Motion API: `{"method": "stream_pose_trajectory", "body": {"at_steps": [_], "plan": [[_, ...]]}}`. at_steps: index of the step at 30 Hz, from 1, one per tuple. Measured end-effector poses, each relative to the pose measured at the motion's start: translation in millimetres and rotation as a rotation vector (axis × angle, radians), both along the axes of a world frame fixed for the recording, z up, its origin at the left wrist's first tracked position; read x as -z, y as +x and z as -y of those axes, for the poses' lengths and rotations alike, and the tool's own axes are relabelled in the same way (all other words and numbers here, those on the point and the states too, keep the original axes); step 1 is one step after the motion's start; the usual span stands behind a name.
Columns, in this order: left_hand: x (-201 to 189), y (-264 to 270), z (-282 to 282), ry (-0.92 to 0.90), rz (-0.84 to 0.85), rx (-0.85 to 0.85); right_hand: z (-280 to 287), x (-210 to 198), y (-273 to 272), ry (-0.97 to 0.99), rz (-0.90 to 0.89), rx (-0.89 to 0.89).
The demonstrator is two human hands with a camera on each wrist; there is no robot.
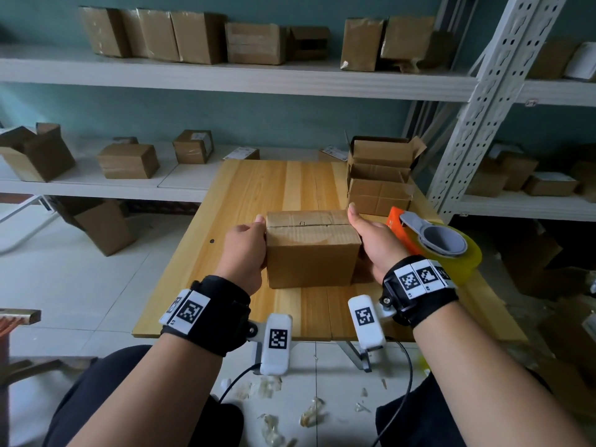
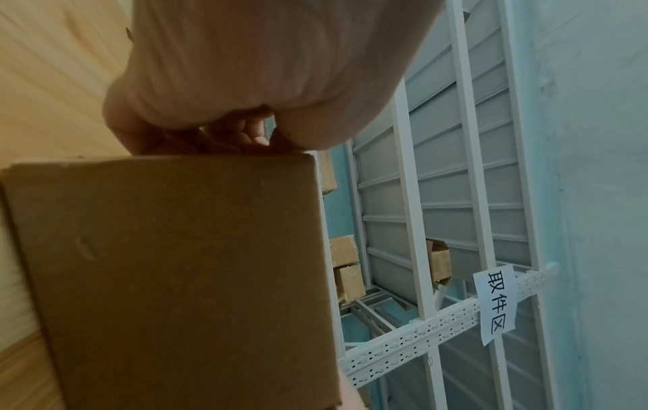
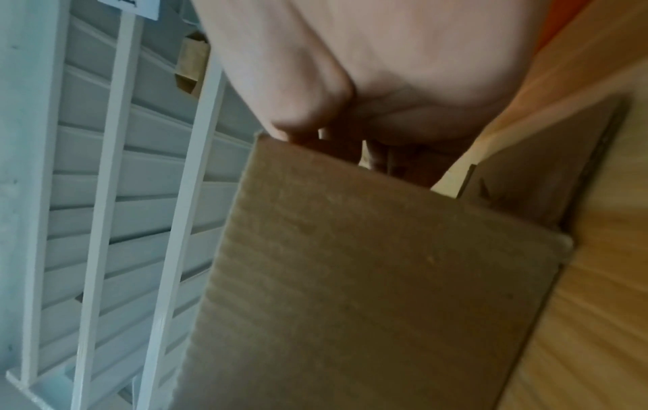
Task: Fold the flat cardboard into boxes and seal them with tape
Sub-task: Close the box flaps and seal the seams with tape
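Closed cardboard box (image 1: 311, 250) sits mid-frame in the head view on the wooden table (image 1: 251, 185), top flaps down, seam running left-right across the top. Left hand (image 1: 243, 253) grips the box's left end, thumb on the top edge, fingers wrapped round the side. Right hand (image 1: 375, 243) grips the right end the same way, thumb up along the top corner. Left wrist view: fingers (image 2: 245, 133) curl over the far box edge. Right wrist view is blurred; fingers mostly hidden behind the box (image 3: 368, 277).

Tape dispenser (image 1: 432, 240), orange and grey with a yellowish roll, lies on the table just right of the right hand. Stack of open boxes (image 1: 380, 175) at the table's upper right corner. White shelving (image 1: 225, 79) across the upper frame carries more boxes. Clear scraps (image 1: 309, 414) litter the floor at the bottom centre.
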State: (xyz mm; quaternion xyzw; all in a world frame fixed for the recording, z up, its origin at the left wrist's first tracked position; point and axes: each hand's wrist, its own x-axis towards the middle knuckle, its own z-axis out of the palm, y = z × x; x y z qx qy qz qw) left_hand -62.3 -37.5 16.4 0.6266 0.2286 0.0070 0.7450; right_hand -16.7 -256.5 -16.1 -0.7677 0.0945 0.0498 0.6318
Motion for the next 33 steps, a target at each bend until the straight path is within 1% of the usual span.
{"method": "stream_pose_trajectory", "body": {"at_steps": [2, 4, 6, 7, 9, 12, 13, 15, 17, 21, 24, 27, 31, 33], "plan": [[3, 1, 3, 0.016, 0.011, -0.009, 0, 4, 2, 0.011, -0.047, 0.009], [4, 0, 5, 0.019, 0.008, -0.016, -1, 9, 2, 0.085, -0.075, 0.033], [5, 0, 5, 0.000, -0.002, -0.007, -5, 4, -4, 0.131, -0.098, 0.054], [4, -2, 5, -0.013, -0.001, -0.009, -6, 3, -6, 0.120, -0.097, 0.049], [4, -4, 6, -0.038, 0.021, -0.007, -7, 1, -7, 0.015, -0.117, 0.030], [3, -8, 7, -0.051, 0.062, 0.015, -5, 2, -4, 0.020, -0.165, 0.038], [2, -9, 8, -0.053, 0.071, 0.014, -7, 3, -4, 0.037, -0.151, 0.028], [1, -11, 8, -0.064, 0.079, 0.006, -9, 6, -2, 0.150, -0.092, 0.056], [0, -12, 8, -0.068, 0.084, 0.000, -10, 9, 0, 0.204, -0.064, 0.081], [-2, -14, 16, -0.112, 0.084, -0.076, -6, 9, 4, 0.191, -0.108, 0.047], [1, -14, 21, -0.166, 0.067, -0.111, -9, -1, -1, 0.276, -0.062, 0.098], [1, -13, 20, -0.202, 0.073, -0.124, -9, -5, -6, 0.293, -0.043, 0.128], [4, -9, 15, -0.257, 0.042, -0.040, 1, -11, -6, 0.325, 0.013, 0.204], [3, -8, 16, -0.256, 0.054, -0.010, 6, -17, -6, 0.318, 0.083, 0.252]]}}
